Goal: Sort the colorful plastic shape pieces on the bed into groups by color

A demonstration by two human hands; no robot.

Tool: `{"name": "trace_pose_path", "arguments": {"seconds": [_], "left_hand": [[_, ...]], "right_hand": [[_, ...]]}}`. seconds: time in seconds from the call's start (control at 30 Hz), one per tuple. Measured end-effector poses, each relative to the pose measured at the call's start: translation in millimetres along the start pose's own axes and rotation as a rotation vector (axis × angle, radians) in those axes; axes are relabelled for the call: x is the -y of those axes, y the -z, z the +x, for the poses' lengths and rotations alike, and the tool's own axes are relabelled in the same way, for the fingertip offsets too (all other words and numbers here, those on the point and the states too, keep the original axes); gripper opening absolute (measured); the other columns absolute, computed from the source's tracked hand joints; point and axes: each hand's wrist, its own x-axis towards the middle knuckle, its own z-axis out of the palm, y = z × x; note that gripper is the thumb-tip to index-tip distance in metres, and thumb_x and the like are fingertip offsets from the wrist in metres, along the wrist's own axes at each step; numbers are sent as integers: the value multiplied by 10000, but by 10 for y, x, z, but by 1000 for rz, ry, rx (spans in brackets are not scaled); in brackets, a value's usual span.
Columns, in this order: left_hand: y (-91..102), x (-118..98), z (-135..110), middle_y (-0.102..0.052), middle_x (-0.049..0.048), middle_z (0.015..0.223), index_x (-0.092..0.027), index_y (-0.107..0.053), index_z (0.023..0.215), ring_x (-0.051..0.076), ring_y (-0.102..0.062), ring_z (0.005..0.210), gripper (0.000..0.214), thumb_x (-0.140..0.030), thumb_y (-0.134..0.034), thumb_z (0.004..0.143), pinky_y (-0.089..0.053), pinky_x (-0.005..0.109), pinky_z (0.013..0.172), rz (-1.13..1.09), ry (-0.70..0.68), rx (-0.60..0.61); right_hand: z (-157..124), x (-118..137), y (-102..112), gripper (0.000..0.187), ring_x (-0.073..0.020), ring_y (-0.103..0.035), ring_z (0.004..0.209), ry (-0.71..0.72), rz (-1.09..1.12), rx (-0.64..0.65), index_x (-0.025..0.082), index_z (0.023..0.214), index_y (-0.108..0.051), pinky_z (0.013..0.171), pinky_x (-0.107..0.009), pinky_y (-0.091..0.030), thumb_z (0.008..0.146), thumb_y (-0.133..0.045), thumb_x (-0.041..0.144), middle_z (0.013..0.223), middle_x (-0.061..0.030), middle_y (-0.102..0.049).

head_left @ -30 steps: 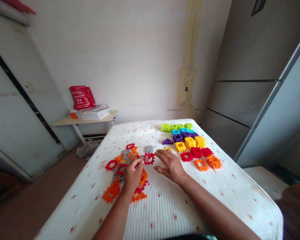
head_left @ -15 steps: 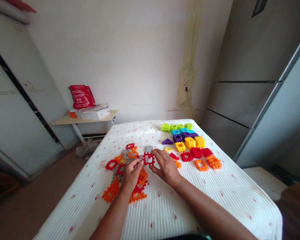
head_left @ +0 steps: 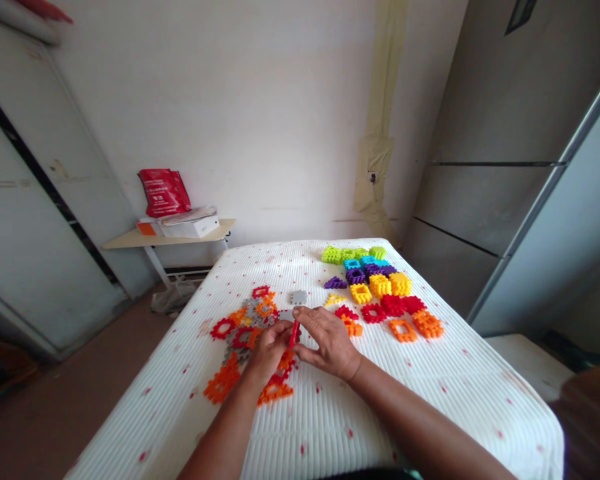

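Observation:
Edge-on between my hands is a red square building block [head_left: 294,333], lifted over the loose pieces. My left hand [head_left: 269,348] pinches it from the left, its fingers partly hidden. On the other side, my right hand [head_left: 329,341] has its fingertips at the upper edge and its thumb near the lower one. Below and left lies a mixed pile, with an orange block [head_left: 223,380], a red open-frame block [head_left: 223,329] and several grey pieces. A grey block [head_left: 299,297] rests just beyond my hands.
Sorted by colour on the right of the bed-like surface [head_left: 380,413] are green [head_left: 331,255], purple [head_left: 355,276], yellow [head_left: 401,284], red [head_left: 393,306] and orange blocks [head_left: 429,324]. A side table [head_left: 125,240] with a red bag [head_left: 164,192] stands back left; a refrigerator [head_left: 485,187] is at right.
The red block has turned from facing me to edge-on. My right hand has closed in around its edges, and the grey block beyond shows more fully.

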Motion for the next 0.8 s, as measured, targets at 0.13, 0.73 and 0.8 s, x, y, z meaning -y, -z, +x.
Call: {"name": "trace_pose_path", "arguments": {"seconds": [0.13, 0.73, 0.8], "left_hand": [[-9, 0, 15, -633, 37, 702, -162, -637, 719, 174, -573, 704, 263, -421, -609, 682, -468, 283, 680, 98, -13, -6], [47, -10, -18, -545, -9, 594, -143, -607, 664, 123, -506, 591, 270, -407, -584, 720, -425, 221, 583, 176, -55, -184], [53, -3, -26, -550, -9, 589, -143, -615, 673, 121, -509, 582, 278, -416, -591, 719, -427, 220, 576, 174, -39, -167]], "right_hand": [[27, 6, -11, 563, -236, -580, 989, -2, -109, 2, 186, 1358, -335, 783, -373, -487, 840, -506, 325, 1160, -137, -602], [38, -31, 33, 486, -255, -561, 923, -67, -232, 205, 213, 1252, -512, 740, -391, -495, 809, -574, 402, 1167, -139, -594], [38, -42, 67, 473, -250, -561, 941, -51, -202, 212, 222, 1243, -525, 766, -394, -494, 803, -587, 385, 1161, -128, -602]]}}
